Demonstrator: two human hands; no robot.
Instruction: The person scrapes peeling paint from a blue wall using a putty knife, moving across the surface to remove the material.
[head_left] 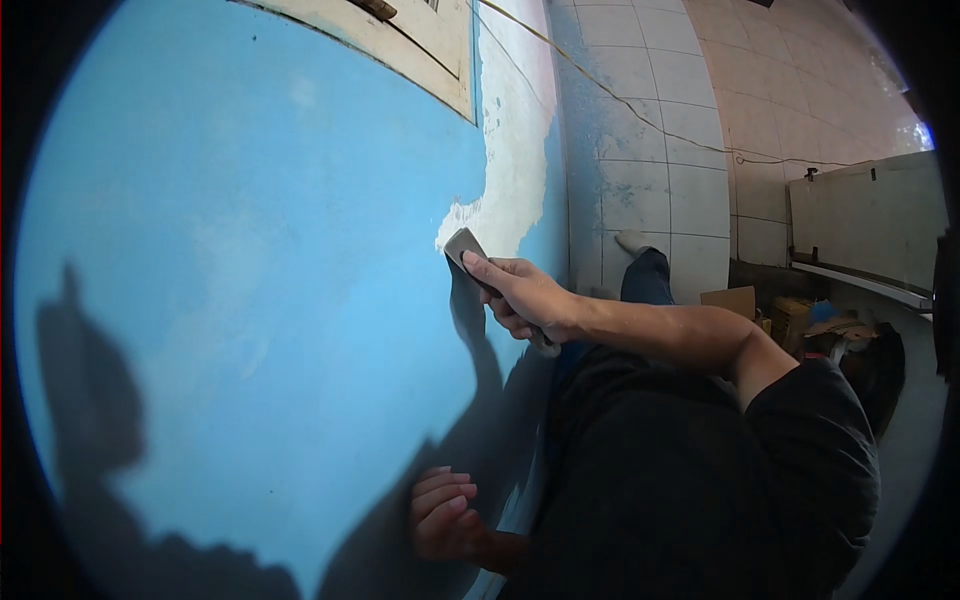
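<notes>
Scraper (pixel 464 243) sits gripped in the right hand (pixel 527 298) beside the white patch (pixel 515 190) on the blue wall (pixel 270 200), left hand (pixel 440 515) half-curled, empty.

Watching through the head camera from my end, I can make out no readable text, label, brand, number or sign: none on the scraper (pixel 464 243), the blue wall (pixel 260 230) or the cardboard (pixel 733 299).
</notes>
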